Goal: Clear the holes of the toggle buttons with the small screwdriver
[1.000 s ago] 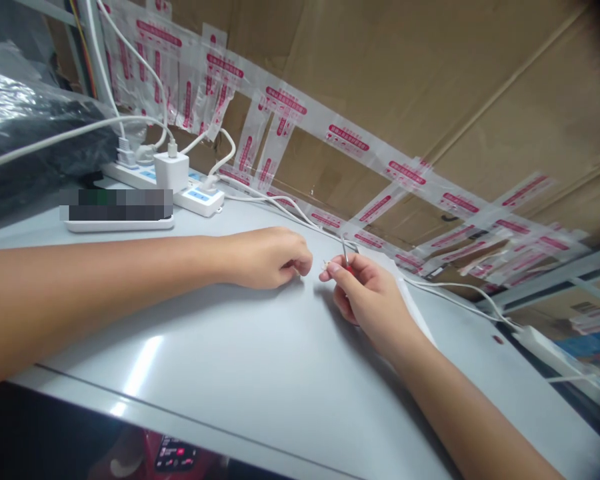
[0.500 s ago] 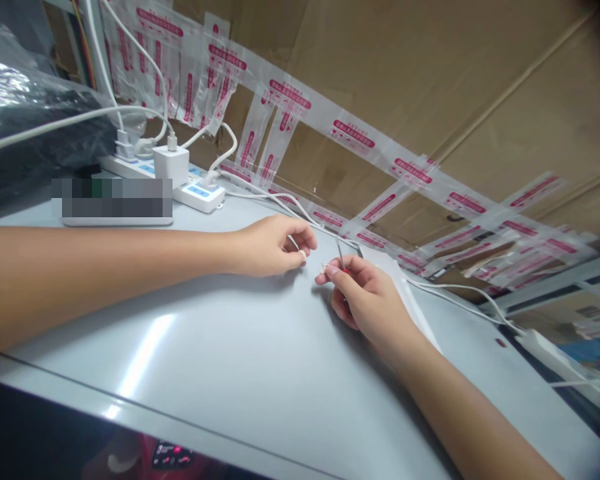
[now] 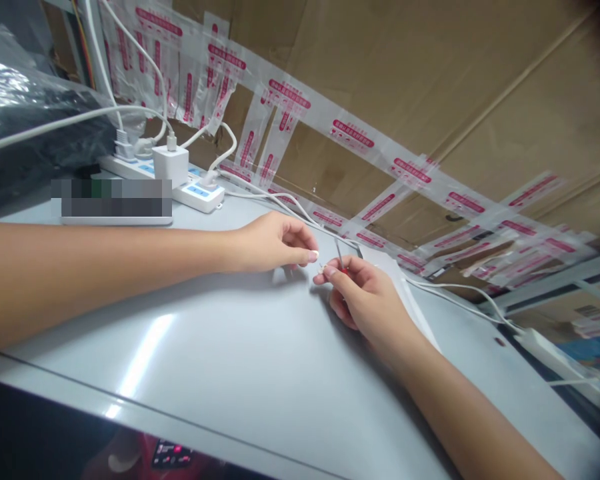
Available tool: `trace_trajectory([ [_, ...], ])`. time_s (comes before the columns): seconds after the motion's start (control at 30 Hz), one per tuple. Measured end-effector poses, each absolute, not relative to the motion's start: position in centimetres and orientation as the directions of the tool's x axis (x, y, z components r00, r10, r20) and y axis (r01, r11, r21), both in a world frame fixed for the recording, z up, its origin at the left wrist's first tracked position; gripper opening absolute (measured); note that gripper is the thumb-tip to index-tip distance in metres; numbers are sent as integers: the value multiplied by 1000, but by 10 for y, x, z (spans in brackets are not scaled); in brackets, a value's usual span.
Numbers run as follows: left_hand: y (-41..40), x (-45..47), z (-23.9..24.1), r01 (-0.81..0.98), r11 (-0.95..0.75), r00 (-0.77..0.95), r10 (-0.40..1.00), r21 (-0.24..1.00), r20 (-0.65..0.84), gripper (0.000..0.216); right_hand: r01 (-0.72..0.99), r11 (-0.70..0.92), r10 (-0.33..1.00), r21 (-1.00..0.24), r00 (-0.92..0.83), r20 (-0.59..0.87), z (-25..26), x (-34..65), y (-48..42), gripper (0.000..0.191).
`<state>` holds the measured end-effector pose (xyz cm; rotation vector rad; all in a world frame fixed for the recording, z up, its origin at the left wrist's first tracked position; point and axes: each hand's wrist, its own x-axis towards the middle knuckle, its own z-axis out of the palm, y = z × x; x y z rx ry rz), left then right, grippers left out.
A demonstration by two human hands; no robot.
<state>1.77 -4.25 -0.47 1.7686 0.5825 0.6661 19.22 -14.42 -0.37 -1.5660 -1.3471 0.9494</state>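
Over the far part of the bench (image 3: 240, 353), the left hand (image 3: 273, 243) pinches a small white piece (image 3: 315, 255); apart, just to the right, the right hand (image 3: 367, 290) pinches a pale piece (image 3: 322, 269) and a thin tool (image 3: 339, 250). Light grip, I think, is best.

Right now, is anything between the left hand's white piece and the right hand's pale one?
Nothing visible: only an open gap separates the white piece in the left hand from the pale piece in the right hand. The metal shaft stands aside.
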Motion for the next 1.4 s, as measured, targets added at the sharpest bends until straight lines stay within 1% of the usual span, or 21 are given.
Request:
trace_trajectory([
  [0.3, -45, 18, -2, 37, -148, 752, 655, 988, 70, 11, 311, -96, 990, -946, 129, -58, -3, 191, -145, 23],
  [0.63, -42, 18, -6, 21, -139, 792, 607, 990, 68, 13, 279, -106, 990, -954, 123, -74, -3, 188, -145, 22],
  [0.87, -43, 19, -5, 3, -118, 805, 590, 993, 68, 11, 291, -112, 990, -950, 117, -81, -6, 191, -145, 19],
  [1.07, -43, 18, -5, 14, -136, 787, 613, 991, 73, 12, 274, -109, 989, -956, 124, -77, -4, 190, -145, 21],
  [1.27, -43, 19, -6, 2, -107, 791, 608, 994, 64, 10, 251, -111, 988, -962, 134, -80, -3, 188, -145, 20],
  [1.4, -43, 20, -8, -18, -111, 791, 606, 994, 82, 9, 245, -106, 988, -964, 134, -75, -5, 188, -145, 25],
])
